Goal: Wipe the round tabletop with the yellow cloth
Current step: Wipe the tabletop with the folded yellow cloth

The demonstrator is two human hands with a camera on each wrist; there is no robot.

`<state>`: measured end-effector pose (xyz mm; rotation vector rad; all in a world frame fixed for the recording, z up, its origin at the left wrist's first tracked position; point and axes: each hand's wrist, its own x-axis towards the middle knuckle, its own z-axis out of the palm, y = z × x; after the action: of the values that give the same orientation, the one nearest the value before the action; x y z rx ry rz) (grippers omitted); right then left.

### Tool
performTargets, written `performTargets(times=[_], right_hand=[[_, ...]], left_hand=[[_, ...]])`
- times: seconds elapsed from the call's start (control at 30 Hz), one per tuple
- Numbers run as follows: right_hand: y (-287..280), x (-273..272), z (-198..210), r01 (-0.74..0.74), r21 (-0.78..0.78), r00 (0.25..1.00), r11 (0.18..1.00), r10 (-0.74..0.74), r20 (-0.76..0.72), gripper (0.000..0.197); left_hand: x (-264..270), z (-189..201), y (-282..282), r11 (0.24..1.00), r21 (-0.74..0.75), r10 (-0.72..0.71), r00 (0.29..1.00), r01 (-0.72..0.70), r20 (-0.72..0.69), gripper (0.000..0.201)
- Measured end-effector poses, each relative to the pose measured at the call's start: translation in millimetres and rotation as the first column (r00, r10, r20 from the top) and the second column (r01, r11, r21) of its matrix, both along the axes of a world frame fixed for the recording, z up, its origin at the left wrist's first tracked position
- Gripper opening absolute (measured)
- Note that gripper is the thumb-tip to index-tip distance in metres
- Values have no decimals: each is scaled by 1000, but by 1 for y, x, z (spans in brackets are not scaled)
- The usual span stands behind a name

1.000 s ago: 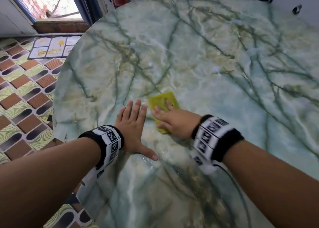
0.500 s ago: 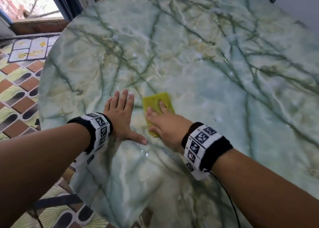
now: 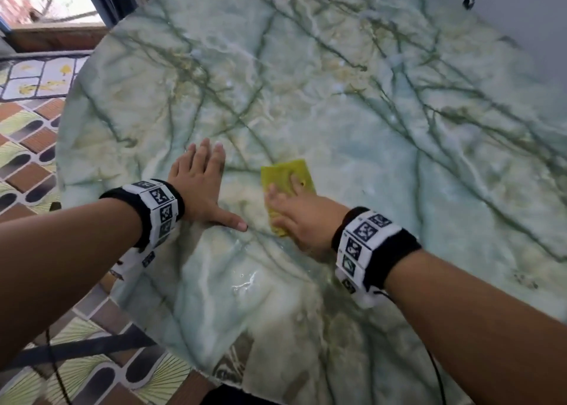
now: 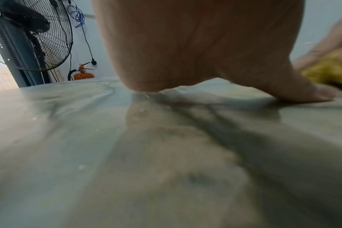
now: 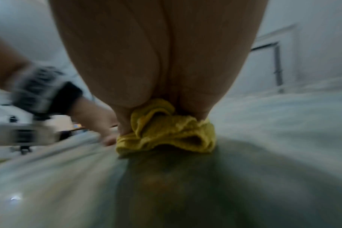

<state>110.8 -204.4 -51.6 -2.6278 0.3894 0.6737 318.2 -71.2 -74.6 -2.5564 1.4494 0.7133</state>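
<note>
The round tabletop [image 3: 383,122] is pale green marble with dark veins, and it looks wet near me. A folded yellow cloth [image 3: 287,177] lies on it at centre. My right hand [image 3: 294,211] presses flat on the cloth with straight fingers; in the right wrist view the cloth [image 5: 166,131] bunches under my palm. My left hand [image 3: 199,183] lies flat on the marble just left of the cloth, fingers straight, thumb spread toward it. From the left wrist view the cloth [image 4: 330,72] shows at the right edge, past my thumb.
The table's left edge [image 3: 61,159] drops to a patterned tile floor [image 3: 27,146]. A standing fan [image 4: 39,35] and an orange fire extinguisher [image 4: 83,75] stand beyond the far edge. A wall [image 3: 521,11] is close behind the table at the right.
My right hand and the cloth have slid to the right, opening a gap from my left hand. The left hand stays planted on the marble.
</note>
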Motion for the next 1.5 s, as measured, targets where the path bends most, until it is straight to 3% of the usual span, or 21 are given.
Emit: performTargets(times=[0.1, 0.2, 0.27, 0.33, 0.4, 0.53, 0.6, 0.67, 0.77, 0.83, 0.93, 1.03, 1.13, 1.23, 1.37, 1.5], right_hand=[[11, -33, -3, -109, 83, 993, 991, 111, -30, 57], [-46, -55, -1, 71, 15, 997, 997, -70, -45, 58], [-80, -54, 4, 229, -57, 970, 972, -233, -63, 55], [-83, -43, 9, 266, -141, 961, 954, -275, -45, 52], [-59, -35, 10, 214, -180, 976, 960, -217, 3, 49], [13, -70, 0, -9, -10, 997, 1000, 9, 76, 56], [12, -97, -4, -78, 26, 996, 997, 77, 52, 57], [-23, -108, -9, 31, -15, 999, 999, -31, 26, 57], [-87, -99, -1, 319, -125, 945, 940, -325, -35, 56], [-101, -82, 13, 384, -172, 916, 907, -398, -54, 51], [-77, -51, 22, 320, -215, 945, 923, -328, -3, 46], [-14, -41, 6, 202, -81, 979, 976, -202, 10, 52], [39, -68, -5, 156, 53, 987, 986, -158, 30, 55], [33, -106, -3, 270, -26, 963, 963, -269, 19, 55], [-20, -112, 9, 541, -190, 830, 819, -556, -35, 52], [21, -72, 11, 486, -174, 871, 856, -490, 20, 51]], left_hand=[[-11, 4, 22, 997, -63, -50, 999, 51, 18, 170], [-22, 8, 50, 991, 34, -130, 989, 128, 68, 166], [-32, 8, 62, 992, 78, -101, 992, 96, 70, 166], [-44, 3, 67, 997, 74, -37, 998, 33, 56, 165], [-55, -4, 68, 997, 74, -1, 998, -4, 56, 165], [-60, -9, 69, 997, 72, 29, 997, -34, 73, 166], [-60, -8, 67, 996, 75, 36, 997, -41, 69, 167], [-61, -9, 67, 997, 69, 42, 996, -47, 74, 167], [-60, -9, 65, 996, 72, 49, 996, -55, 74, 167], [-62, -10, 65, 996, 69, 54, 996, -58, 65, 168], [-61, -13, 66, 997, 54, 54, 997, -57, 61, 168], [-60, -12, 66, 997, 57, 43, 998, -45, 48, 168], [-59, -13, 67, 999, 37, 25, 998, -27, 53, 169], [-57, -13, 68, 999, 32, 5, 999, -6, 49, 170], [-55, -14, 68, 1000, 26, -1, 999, 0, 38, 173], [-53, -14, 69, 998, 60, -20, 1000, 19, 24, 174]])
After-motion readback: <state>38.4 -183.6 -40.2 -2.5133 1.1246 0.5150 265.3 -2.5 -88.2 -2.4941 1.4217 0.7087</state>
